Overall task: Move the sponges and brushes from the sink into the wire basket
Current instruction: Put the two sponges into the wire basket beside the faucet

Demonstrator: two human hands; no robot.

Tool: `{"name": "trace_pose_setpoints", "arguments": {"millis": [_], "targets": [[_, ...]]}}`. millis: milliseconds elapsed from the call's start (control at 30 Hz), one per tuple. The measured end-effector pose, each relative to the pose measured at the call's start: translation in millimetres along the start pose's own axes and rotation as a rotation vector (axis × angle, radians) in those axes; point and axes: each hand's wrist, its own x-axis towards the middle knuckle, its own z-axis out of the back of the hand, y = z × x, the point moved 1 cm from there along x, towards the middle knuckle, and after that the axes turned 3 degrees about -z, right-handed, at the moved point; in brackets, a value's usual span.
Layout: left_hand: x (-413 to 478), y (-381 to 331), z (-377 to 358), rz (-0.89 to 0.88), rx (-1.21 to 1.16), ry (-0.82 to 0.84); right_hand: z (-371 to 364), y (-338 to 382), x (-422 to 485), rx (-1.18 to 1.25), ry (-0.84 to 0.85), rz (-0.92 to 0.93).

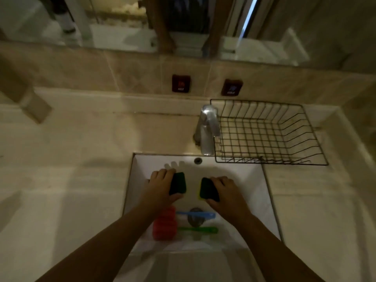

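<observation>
Green sponges gripped in sink, one per hand: left hand pinching sponge, right hand pinching second sponge. Red sponge, blue brush, green brush near drain. Step: first pickup. Next, likely: lift, carry past tap into empty wire basket.

Our left forearm hid part of the red sponge; the wall labels were too blurred to read, perhaps hot and cold.
</observation>
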Motion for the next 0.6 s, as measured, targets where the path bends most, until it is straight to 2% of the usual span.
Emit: {"name": "trace_pose_setpoints", "arguments": {"millis": [367,600], "targets": [[-28,-44,50,-0.158,0.161,-0.027,53,27,-39,-0.039,-0.047,0.067],[-29,-69,60,-0.209,0.179,-0.014,72,10,-39,-0.011,-0.075,0.048]]}}
